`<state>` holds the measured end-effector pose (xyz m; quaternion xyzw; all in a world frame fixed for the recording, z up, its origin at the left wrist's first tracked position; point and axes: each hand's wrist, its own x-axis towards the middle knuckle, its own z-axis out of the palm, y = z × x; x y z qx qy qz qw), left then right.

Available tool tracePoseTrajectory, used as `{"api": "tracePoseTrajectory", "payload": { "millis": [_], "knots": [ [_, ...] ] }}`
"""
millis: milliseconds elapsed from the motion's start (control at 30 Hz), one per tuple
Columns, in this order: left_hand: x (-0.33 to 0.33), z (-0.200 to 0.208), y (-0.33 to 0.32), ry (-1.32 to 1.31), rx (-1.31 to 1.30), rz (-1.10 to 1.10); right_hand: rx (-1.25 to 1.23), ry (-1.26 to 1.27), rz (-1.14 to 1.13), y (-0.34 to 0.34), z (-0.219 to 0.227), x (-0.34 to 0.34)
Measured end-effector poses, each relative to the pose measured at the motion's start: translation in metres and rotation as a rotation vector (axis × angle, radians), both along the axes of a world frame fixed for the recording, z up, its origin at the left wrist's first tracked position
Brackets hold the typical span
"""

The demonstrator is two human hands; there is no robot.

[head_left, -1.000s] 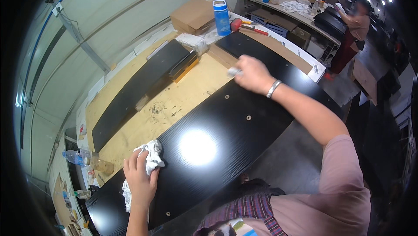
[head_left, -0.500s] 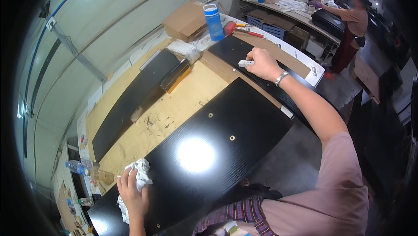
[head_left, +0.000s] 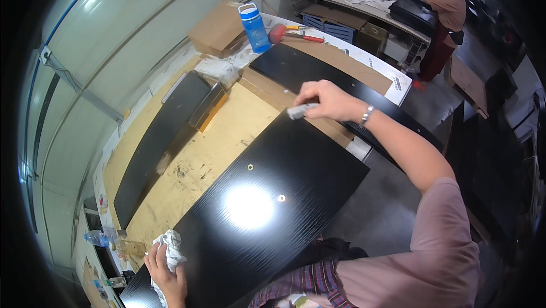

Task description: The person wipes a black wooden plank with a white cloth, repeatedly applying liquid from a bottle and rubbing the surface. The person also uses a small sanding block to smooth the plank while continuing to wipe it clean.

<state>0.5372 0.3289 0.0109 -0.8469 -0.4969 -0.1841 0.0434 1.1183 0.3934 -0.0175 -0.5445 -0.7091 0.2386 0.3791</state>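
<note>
A large glossy black panel (head_left: 267, 205) lies across the wooden workbench (head_left: 187, 166) in front of me. My right hand (head_left: 324, 100) reaches over the panel's far edge, closed on a small grey marker-like stick (head_left: 301, 110). My left hand (head_left: 165, 268) rests at the panel's near left corner, gripping a crumpled white cloth (head_left: 170, 246). A silver watch sits on my right wrist.
More black panels (head_left: 153, 143) lie on the bench to the left and beyond my right hand. A blue water bottle (head_left: 254, 27), a cardboard box (head_left: 219, 26) and a red-handled mallet (head_left: 290, 34) stand at the far end. Another person (head_left: 446, 18) works at a back table.
My right hand has drawn back along the far panel edge, staying closed on the grey stick. My left hand with the cloth has slid toward the near corner as the view shifted.
</note>
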Motion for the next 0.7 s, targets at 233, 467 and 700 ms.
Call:
{"api": "tracePoseTrajectory", "payload": {
  "millis": [233,467,700],
  "knots": [
    [0.002,0.002,-0.010,-0.007,-0.006,0.061,-0.071,0.172,0.074,-0.037,0.008,0.017],
    [0.005,0.003,-0.001,0.012,-0.021,0.027,-0.046,0.074,0.020,-0.043,0.004,0.004],
    [-0.003,0.000,-0.007,0.028,-0.026,0.037,-0.219,0.124,-0.053,-0.199,0.024,0.012]
  ]
}}
